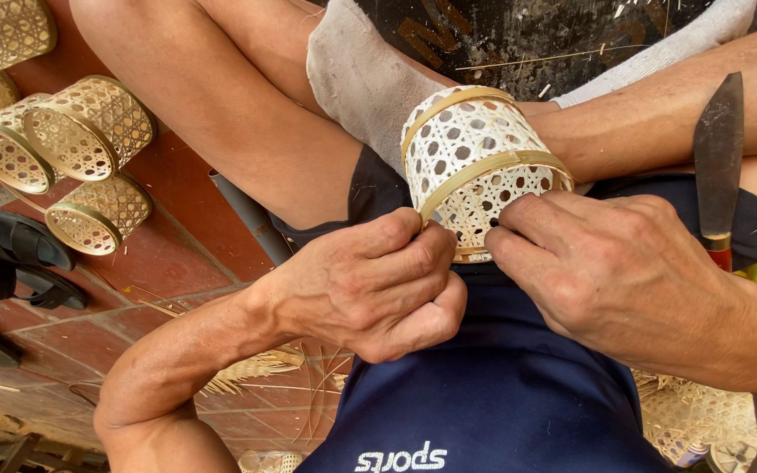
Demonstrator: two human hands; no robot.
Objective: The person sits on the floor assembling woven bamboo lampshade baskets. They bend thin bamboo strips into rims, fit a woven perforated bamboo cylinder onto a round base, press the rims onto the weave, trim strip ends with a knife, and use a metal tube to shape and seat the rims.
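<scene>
A small round woven basket [470,153] of pale open cane mesh with two bamboo bands rests on my lap, its far end against a grey socked foot [365,79]. My left hand [378,280] pinches the lower bamboo rim at the basket's left near edge. On the near right edge of the same rim, my right hand [606,263] presses with its fingertips. Both hands are closed on the basket.
A knife [718,166] with a dark blade and red handle lies on my right thigh. Several finished woven baskets [89,127] lie on the red tiled floor at left, beside a black sandal [15,254]. Bamboo shavings [251,368] litter the floor.
</scene>
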